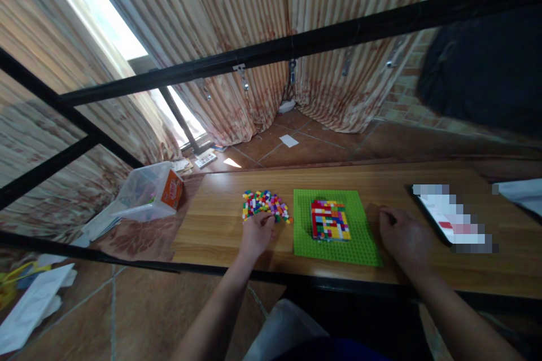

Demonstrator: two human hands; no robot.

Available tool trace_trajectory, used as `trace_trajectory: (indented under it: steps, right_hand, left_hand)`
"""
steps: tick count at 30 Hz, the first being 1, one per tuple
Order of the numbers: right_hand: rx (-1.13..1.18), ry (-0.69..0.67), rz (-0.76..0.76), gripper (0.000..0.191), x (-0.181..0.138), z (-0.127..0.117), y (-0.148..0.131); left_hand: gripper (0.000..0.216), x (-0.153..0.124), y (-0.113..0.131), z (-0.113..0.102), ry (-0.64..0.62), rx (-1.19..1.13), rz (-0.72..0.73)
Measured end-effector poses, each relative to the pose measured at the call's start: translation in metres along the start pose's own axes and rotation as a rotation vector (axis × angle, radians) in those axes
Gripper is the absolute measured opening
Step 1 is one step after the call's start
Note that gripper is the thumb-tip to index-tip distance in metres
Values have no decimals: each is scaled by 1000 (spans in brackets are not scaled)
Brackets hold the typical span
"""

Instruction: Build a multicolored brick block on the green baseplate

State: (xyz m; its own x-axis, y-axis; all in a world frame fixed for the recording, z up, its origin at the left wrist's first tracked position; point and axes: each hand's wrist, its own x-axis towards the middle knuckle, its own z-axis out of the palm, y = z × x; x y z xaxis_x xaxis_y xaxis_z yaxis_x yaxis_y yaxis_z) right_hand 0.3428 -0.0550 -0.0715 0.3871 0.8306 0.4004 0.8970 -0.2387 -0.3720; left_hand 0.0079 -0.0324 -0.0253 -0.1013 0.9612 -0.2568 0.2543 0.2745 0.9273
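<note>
Left hand [257, 234]: at near edge of loose brick pile [265, 205], fingers curled down onto bricks; whether brick is pinched cannot be told. Right hand [402, 237]: resting on wooden table [212, 225] just right of green baseplate [332, 248], fingers loosely bent, holding nothing visible. Baseplate lies flat between both hands; multicoloured brick block [329, 220] built at its centre. Clear plastic tub [144, 192]: off table's left end, tilted on floor.

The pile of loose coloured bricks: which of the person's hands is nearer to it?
Left. The left hand touches the pile of loose bricks; the right hand rests beyond the green baseplate.
</note>
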Motion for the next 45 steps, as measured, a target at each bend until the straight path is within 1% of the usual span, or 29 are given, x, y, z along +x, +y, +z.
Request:
trace_trajectory:
  steps: [4,8,14,18,22,26,28,31,34,36,38,40,42,45]
  right_hand:
    - [-15,-10,9,34,1,0,0]
    - [-1,-8,-7,34,1,1,2]
    - [-15,-1,-7,35,1,3,3]
    - [-14,1,-1,35,0,3,2]
    - [0,-6,-13,34,1,4,4]
    - [-1,2,-6,34,1,4,4]
    - [-2,-1,-4,34,1,2,3]
    - [2,7,3,34,1,-1,-1]
    - [0,3,14,33,1,-2,-3]
    - [7,-5,24,33,1,-1,-4]
    - [10,-7,40,33,1,-1,-4]
    - [8,-10,47,33,1,-1,-4]
    - [14,-4,44,33,1,-1,-5]
    - [28,8,40,32,1,0,-4]
  left_hand:
    - [15,2,0,0,32,107,52]
    - [18,5,-1,1,76,119,66]
    - [23,4,4,2,86,137,71]
    - [26,-1,7,0,116,195,131]
    - [17,-7,4,0,149,383,280]
    - [27,-14,5,6,99,631,406]
    - [26,-15,7,9,77,743,429]
    - [22,-14,10,11,68,845,412]
    - [17,-13,13,11,80,814,434]
    - [15,-16,16,12,79,725,471]
    - [14,-21,20,17,30,599,490]
    - [15,-27,25,25,-49,478,496]
    - [17,-31,32,34,-101,407,515]
    - [22,-32,41,50,-107,382,574]
